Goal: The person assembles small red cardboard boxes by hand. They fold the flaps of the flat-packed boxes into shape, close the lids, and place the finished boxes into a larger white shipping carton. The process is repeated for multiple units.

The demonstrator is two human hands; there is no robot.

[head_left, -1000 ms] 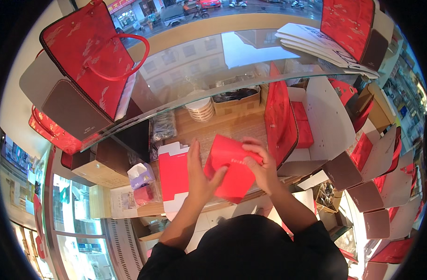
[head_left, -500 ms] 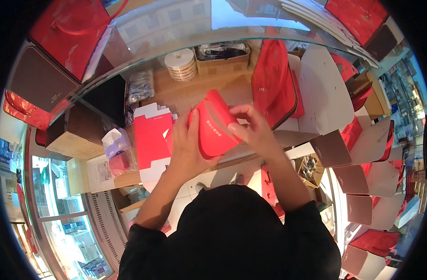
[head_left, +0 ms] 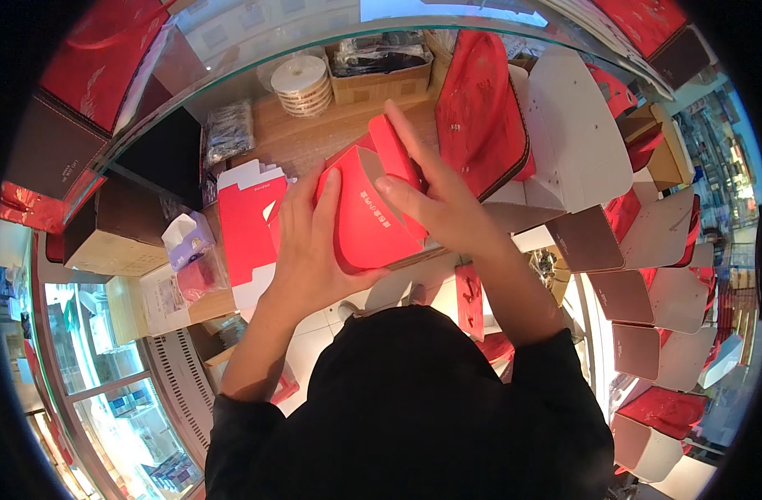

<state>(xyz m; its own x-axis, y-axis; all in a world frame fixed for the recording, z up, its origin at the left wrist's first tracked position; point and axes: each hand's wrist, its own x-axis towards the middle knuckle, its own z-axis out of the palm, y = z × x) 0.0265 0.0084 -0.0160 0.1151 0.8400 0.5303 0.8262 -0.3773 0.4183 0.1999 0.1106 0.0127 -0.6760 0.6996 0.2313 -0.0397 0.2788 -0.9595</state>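
Note:
Between my hands is a red paper box (head_left: 366, 221), tilted above the near edge of the wooden table, with small pale print on its front. My left hand (head_left: 308, 237) grips its left side, the thumb lying along the front panel. On the right, my right hand (head_left: 431, 187) pinches a raised red flap at the top, with the thumb on the inner side and the fingers behind it. Left of the box, flat red and white cartons (head_left: 249, 225) lie unfolded on the table, partly covered by my left hand.
Toward the back stand a stack of ribbon rolls (head_left: 300, 83) and a cardboard box (head_left: 381, 82) of packets. Red bags (head_left: 483, 117) and open white boxes (head_left: 568, 133) crowd the right. A tissue pack (head_left: 187, 239) sits left; a glass edge (head_left: 256, 62) crosses above the table.
My right hand has shifted from the box's right edge up to the flap, its fingers now extended behind it. The box has turned slightly, and the whole view has shifted a little.

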